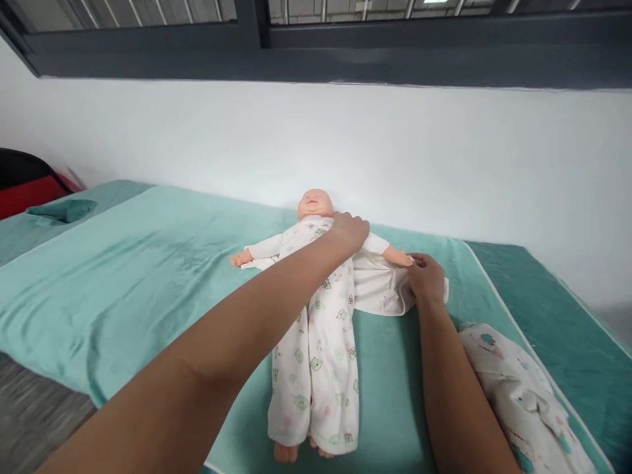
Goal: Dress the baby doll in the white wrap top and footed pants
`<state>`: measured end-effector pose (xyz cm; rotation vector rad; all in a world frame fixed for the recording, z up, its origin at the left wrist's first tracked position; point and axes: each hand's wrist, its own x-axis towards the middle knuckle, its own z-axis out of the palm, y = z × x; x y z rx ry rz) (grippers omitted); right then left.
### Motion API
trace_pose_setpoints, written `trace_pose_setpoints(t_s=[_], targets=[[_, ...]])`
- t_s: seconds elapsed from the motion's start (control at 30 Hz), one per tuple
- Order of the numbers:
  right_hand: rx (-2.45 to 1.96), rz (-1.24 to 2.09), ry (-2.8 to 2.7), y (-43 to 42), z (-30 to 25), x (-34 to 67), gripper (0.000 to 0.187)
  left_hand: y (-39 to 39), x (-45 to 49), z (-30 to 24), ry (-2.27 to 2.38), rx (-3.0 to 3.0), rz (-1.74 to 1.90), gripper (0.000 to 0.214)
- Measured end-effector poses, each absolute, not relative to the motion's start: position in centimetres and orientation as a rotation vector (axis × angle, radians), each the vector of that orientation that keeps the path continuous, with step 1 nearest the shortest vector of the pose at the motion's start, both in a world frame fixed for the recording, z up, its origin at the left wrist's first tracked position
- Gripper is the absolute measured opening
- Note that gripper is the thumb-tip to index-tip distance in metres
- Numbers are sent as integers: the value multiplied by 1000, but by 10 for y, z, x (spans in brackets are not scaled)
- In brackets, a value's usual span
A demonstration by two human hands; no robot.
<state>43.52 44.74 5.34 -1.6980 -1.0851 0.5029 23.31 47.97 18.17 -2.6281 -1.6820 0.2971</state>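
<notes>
Left hand (350, 232) lies back-up by the doll's neck and shoulder, fingers bent – whether they grip anything I cannot tell. Right hand (428, 276) has its fingers drawn close together at the fingertips of the doll's outstretched arm, above a white cloth (379, 286); what it pinches is unclear. The doll (316, 203) lies face-up on the green sheet (162, 263) – head near the wall (444, 151), printed garment (332, 368) down to its feet.
</notes>
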Motion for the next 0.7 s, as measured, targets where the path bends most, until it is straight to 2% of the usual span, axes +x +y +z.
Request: trace_pose_setpoints(t_s=[0.1, 0.27, 0.47, 0.7], targets=[[-1545, 590, -992, 447, 54, 432, 33, 479, 236, 179, -1679, -2640, 279, 62], [-1046, 854, -641, 448, 58, 434, 35, 479, 250, 165, -1714, -2673, 263, 59], [-1022, 846, -440, 452, 61, 438, 23, 469, 272, 154, -1711, -2765, 225, 49], [-1050, 746, -434, 451, 70, 430, 23, 438, 281, 154, -1529, -2914, 25, 35]])
